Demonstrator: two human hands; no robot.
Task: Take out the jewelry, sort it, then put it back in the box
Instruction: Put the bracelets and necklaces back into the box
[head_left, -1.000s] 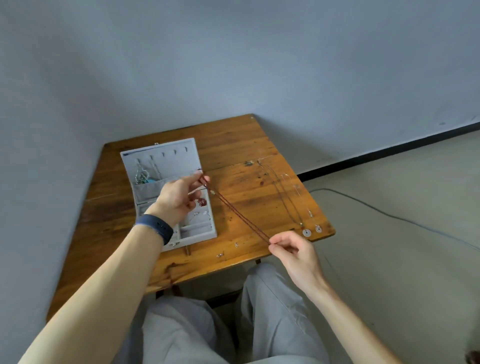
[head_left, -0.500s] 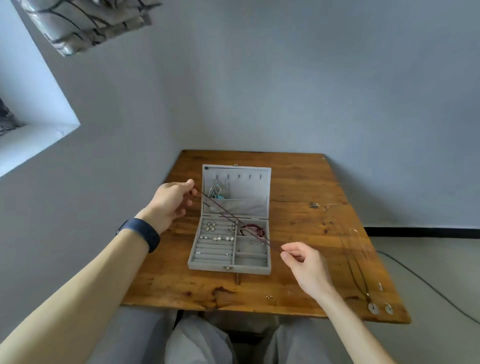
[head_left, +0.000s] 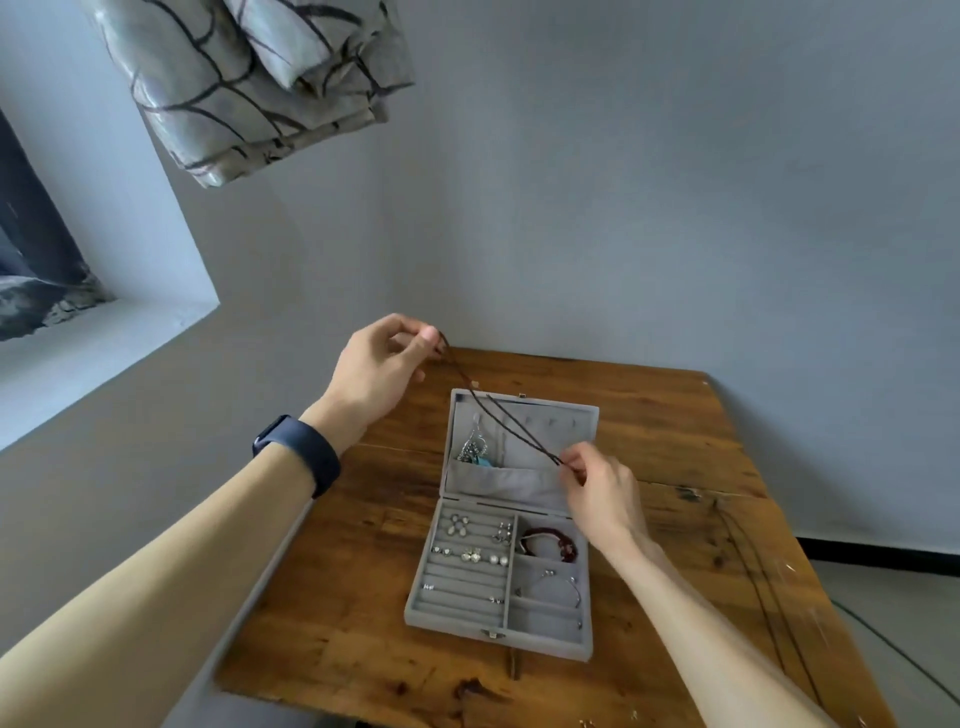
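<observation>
A grey jewelry box (head_left: 462, 621) lies open on the wooden table (head_left: 332, 623). My left hand (head_left: 376, 371) pinches one end of a dark brown cord necklace (head_left: 498, 415) above the box's far left corner. My right hand (head_left: 597, 486) pinches the other end over the lid's pocket. The cord hangs stretched between them across the open lid (head_left: 582, 415). A silver and turquoise piece (head_left: 474, 451) sits in the lid. Earrings (head_left: 470, 553) fill the ring rows, a red bracelet (head_left: 550, 543) and a silver bangle (head_left: 563, 584) lie in the right compartments.
Thin dark necklaces (head_left: 763, 582) lie along the table's right side, with small pieces (head_left: 587, 722) near the front edge. A patterned curtain (head_left: 249, 78) hangs at the upper left beside a window ledge (head_left: 104, 332). A cable (head_left: 898, 654) runs over the floor at the right.
Both hands have carried the cord necklace from the right of the table to above the open lid. My left hand rose, my right moved up over the lid pocket. The view swung left.
</observation>
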